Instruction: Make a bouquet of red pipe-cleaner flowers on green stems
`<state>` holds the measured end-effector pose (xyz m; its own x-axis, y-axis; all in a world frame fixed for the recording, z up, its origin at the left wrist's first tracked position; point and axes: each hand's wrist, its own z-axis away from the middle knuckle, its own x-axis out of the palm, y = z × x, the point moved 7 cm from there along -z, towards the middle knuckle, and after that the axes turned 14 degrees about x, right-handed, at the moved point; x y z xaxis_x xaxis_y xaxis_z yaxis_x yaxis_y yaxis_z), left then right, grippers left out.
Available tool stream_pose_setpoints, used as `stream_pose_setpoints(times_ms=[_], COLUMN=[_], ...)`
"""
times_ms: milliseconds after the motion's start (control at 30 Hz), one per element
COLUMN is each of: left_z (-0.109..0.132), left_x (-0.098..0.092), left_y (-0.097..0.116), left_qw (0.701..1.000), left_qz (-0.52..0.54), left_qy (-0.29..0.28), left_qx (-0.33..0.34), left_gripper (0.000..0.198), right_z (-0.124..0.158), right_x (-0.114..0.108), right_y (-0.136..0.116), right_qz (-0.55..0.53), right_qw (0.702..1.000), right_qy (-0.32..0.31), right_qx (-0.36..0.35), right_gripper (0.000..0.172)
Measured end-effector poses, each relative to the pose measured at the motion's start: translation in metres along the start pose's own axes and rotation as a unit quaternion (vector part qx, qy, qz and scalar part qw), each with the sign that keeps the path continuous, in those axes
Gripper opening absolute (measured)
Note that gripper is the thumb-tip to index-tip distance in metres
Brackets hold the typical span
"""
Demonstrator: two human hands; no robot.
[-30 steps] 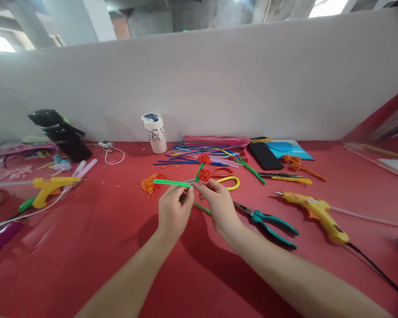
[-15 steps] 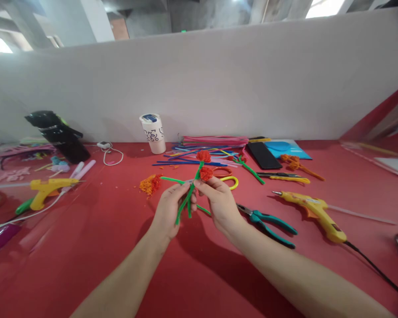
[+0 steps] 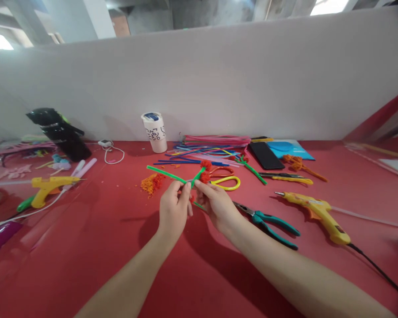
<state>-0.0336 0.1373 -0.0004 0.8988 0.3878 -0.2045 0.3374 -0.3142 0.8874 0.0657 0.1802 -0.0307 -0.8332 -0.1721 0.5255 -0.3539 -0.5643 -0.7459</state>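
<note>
Both my hands meet over the middle of the red table (image 3: 86,247). My left hand (image 3: 174,212) pinches a green pipe cleaner (image 3: 164,173) whose free end sticks out up and to the left. My right hand (image 3: 219,205) pinches the green stem of two small red pipe-cleaner flowers (image 3: 204,172), which stand just above my fingertips. The two stems cross between my fingers. Teal-handled pliers (image 3: 268,221) lie just right of my right wrist.
Yellow glue gun (image 3: 318,212) with cord at right, another glue gun (image 3: 48,187) at left. Loose pipe cleaners (image 3: 205,150), a white cup (image 3: 155,131), a black phone (image 3: 265,155), a blue sheet (image 3: 287,148), an orange tuft (image 3: 151,182), a black bottle (image 3: 61,132). A grey partition stands behind.
The green pipe cleaner's free end swung from pointing left, down past my left hand, then back up to the upper left. The red flowers sank slightly toward my fingers.
</note>
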Motion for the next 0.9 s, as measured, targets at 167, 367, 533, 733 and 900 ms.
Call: stream_pose_setpoints(times_ms=[167, 367, 533, 733, 900], left_z=[-0.008, -0.001, 0.001, -0.001, 0.007], left_x=[-0.013, 0.0, 0.0, 0.014, 0.032], left_y=[0.011, 0.028, 0.024, -0.01, -0.015], left_qw=[0.965, 0.886, 0.947, 0.967, 0.859], left_qz=[-0.22, -0.332, -0.222, 0.228, 0.429], left_qy=[0.037, -0.018, -0.012, -0.041, -0.091], left_qx=[0.135, 0.323, 0.232, -0.104, -0.263], left_gripper=[0.024, 0.018, 0.018, 0.024, 0.015], right_z=[0.005, 0.009, 0.012, 0.009, 0.001], right_x=[0.002, 0.006, 0.004, 0.007, 0.01], right_y=[0.006, -0.014, -0.023, -0.027, -0.022], right_qz=[-0.014, 0.083, 0.098, 0.092, 0.07], right_qw=[0.999, 0.994, 0.988, 0.987, 0.989], right_qy=[0.003, 0.002, 0.01, -0.042, -0.121], right_qx=[0.033, -0.078, -0.121, -0.121, -0.054], right_gripper=[0.025, 0.028, 0.024, 0.024, 0.015])
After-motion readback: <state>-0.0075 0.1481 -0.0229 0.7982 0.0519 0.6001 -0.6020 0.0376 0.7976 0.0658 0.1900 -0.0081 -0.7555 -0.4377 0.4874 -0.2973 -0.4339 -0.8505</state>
